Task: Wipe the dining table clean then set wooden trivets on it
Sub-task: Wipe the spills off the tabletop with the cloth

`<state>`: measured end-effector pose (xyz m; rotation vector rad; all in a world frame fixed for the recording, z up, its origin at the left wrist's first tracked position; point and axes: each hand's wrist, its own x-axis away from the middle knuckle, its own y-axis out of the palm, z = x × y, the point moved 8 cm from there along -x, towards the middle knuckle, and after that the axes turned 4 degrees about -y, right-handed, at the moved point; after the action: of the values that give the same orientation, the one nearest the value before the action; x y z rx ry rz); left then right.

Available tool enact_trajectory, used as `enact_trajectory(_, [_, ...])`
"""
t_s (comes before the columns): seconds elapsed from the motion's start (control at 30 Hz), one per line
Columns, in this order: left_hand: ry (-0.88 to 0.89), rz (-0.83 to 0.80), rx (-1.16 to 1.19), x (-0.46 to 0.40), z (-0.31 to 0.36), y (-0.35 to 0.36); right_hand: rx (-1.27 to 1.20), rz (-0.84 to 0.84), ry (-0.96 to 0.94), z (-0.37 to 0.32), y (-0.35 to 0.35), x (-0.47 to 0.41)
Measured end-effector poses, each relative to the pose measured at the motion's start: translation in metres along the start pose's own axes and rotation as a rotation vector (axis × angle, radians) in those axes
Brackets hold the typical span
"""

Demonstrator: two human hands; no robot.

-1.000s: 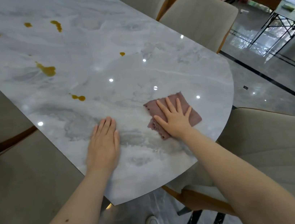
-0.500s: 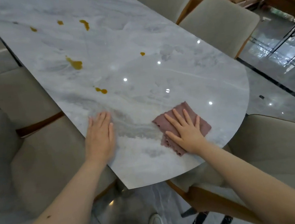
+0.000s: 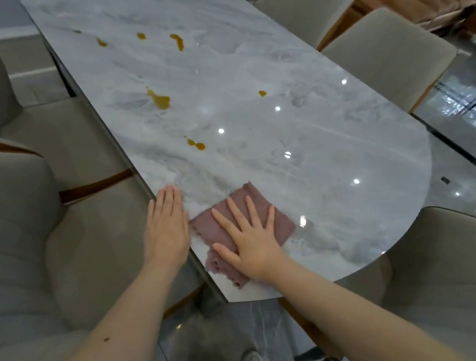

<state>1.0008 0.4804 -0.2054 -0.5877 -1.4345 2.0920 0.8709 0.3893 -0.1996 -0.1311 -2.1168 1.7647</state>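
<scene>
Since a second ago the right hand (image 3: 253, 244), fingers spread flat on the mauve cleaning cloth (image 3: 239, 232), has slid the cloth leftward along the marble dining table (image 3: 332, 142) to lower centre of frame, its edge now just beside the left hand (image 3: 166, 225), which rests flat, fingers together, on the table's left rim. Judgement: wiping is under way at the near end only; the amber spills (image 3: 159, 99) toward upper centre remain untouched, and no wooden trivets are in view.
</scene>
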Motion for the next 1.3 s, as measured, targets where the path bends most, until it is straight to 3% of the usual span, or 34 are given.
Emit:
enact_trajectory(0.13, [0.031,0.002,-0.079,0.000,0.000,-0.007,0.020,-0.010,0.026,0.040,-0.006,0.003])
enact_trajectory(0.27, [0.034,0.016,-0.106,-0.004,-0.003,-0.016,-0.093,0.049,0.310,0.068,-0.018,-0.041])
enact_trajectory(0.37, [0.035,0.035,-0.061,-0.008,-0.003,-0.024,-0.155,0.078,0.549,0.059,-0.020,-0.066])
enact_trajectory(0.43, [0.014,0.068,0.011,-0.013,-0.005,-0.033,-0.173,0.083,0.607,0.043,-0.020,-0.072])
enact_trajectory(0.77, [-0.065,0.042,-0.018,-0.069,-0.016,-0.036,-0.088,0.065,0.351,0.025,-0.023,-0.093])
enact_trajectory(1.07, [-0.384,0.153,0.017,-0.141,-0.056,-0.033,-0.063,0.099,0.248,0.020,-0.041,-0.184])
enact_trajectory(1.3, [-0.489,0.162,0.027,-0.193,-0.083,-0.028,-0.061,0.107,0.134,0.005,-0.059,-0.269])
